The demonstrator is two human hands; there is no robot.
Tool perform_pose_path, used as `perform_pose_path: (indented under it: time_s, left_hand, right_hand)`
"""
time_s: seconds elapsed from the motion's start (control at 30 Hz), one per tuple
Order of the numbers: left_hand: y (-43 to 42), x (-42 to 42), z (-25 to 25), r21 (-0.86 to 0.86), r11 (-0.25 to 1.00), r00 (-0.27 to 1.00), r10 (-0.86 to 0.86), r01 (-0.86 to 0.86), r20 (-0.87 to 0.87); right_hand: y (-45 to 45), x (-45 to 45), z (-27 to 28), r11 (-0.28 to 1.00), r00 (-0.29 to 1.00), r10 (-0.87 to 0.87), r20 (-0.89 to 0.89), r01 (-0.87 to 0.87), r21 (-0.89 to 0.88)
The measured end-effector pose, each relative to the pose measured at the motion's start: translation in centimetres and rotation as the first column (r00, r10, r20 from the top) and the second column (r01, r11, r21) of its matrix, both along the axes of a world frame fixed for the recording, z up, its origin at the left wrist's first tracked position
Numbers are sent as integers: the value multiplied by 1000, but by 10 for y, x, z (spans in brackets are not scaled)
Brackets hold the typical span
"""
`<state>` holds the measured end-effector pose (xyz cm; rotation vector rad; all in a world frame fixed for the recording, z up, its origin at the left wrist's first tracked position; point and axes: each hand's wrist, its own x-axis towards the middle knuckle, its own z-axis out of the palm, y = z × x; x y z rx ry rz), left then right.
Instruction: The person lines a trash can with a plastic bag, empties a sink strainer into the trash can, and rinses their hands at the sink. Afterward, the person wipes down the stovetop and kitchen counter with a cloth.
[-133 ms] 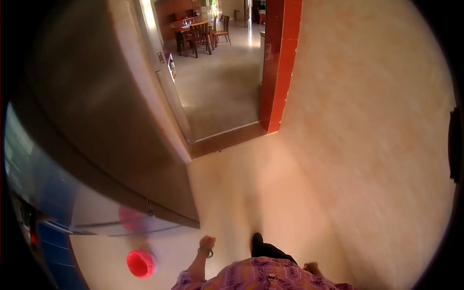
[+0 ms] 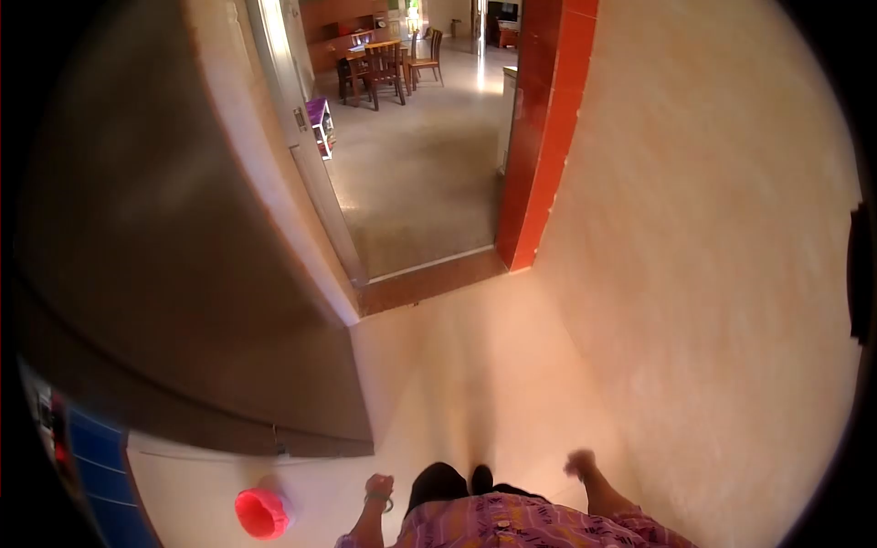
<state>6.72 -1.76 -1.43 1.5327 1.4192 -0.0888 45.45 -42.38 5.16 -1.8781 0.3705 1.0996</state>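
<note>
My left hand (image 2: 379,486), with a bracelet at the wrist, hangs low beside my body. Its fingers are curled in and nothing shows in them. The nearest object to it is a bin with a red liner (image 2: 261,513) on the floor to the left. My right hand (image 2: 578,463) is held out to the right over the pale floor (image 2: 457,384), near the wall. Motion blurs its fingers, so their pose is unclear, and I make out no object there.
Ahead is a doorway with a brown threshold (image 2: 434,285) and a red-tiled edge (image 2: 539,164). A dark panel (image 2: 210,310) rises on the left, a beige wall (image 2: 703,256) on the right. Beyond stand wooden chairs (image 2: 385,73), a table and a small shelf (image 2: 320,128). Blue tiles (image 2: 102,466) show lower left.
My right hand has swung forward into fuller view, while my left has drawn back slightly. A leg has come forward below me. The doorway has shifted a little in view.
</note>
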Motion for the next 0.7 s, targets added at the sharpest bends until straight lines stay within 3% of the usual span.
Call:
perform_pose_path:
  time_s: [0.03, 0.07, 0.1, 0.17, 0.2, 0.27, 0.33, 0.4, 0.43, 0.5, 0.53, 0.57, 0.63, 0.7]
  left_hand:
    - [26, -6, 16, -63, 967, 965, 252, -248, 72]
    - [46, 4, 25, -164, 939, 943, 321, -304, 91]
    - [55, 20, 21, -286, 893, 915, 390, -348, 105]
    - [80, 6, -16, -444, 790, 869, 493, -423, 51]
    - [93, 14, -9, -454, 728, 834, 548, -513, -65]
    - [145, 50, -6, -368, 668, 756, 623, -647, -199]
    - [213, 101, -11, -296, 679, 740, 638, -672, -213]
    - [289, 162, -20, -189, 776, 799, 579, -602, -165]
    - [330, 201, -20, -91, 844, 846, 516, -529, -135]
    - [413, 291, -26, 165, 906, 914, 402, -389, -52]
    - [448, 356, 62, 98, 861, 864, 484, -499, 143]
    - [485, 406, 81, 51, 832, 823, 534, -552, 194]
    - [560, 484, 52, 439, 843, 950, 293, -312, 112]
    - [619, 575, 71, 693, 665, 957, 259, -277, 134]
  right_hand:
    - [71, 45, -16, 927, 925, 365, 107, -350, -137]
    - [149, 78, 45, 998, 992, 52, 113, -54, 18]
    - [192, 124, 63, 990, 965, 106, 240, -124, 61]
    - [287, 180, 88, 982, 940, 173, 295, -189, 26]
    - [328, 201, 100, 978, 931, 177, 320, -203, 47]
    - [392, 232, 102, 973, 919, 177, 352, -218, 80]
    - [422, 254, 85, 940, 912, 142, 386, -246, 235]
    - [423, 270, 62, 947, 971, 86, 224, -149, 284]
    - [418, 274, 46, 948, 970, 90, 226, -153, 280]
    - [414, 284, 3, 971, 981, 194, -13, -193, -144]
    - [421, 293, -1, 921, 961, 251, -120, -275, -275]
    - [432, 306, 2, 868, 925, 331, -186, -376, -325]
    - [454, 340, -2, 766, 843, 481, -241, -538, -353]
    - [482, 385, -11, 673, 765, 588, -262, -643, -366]
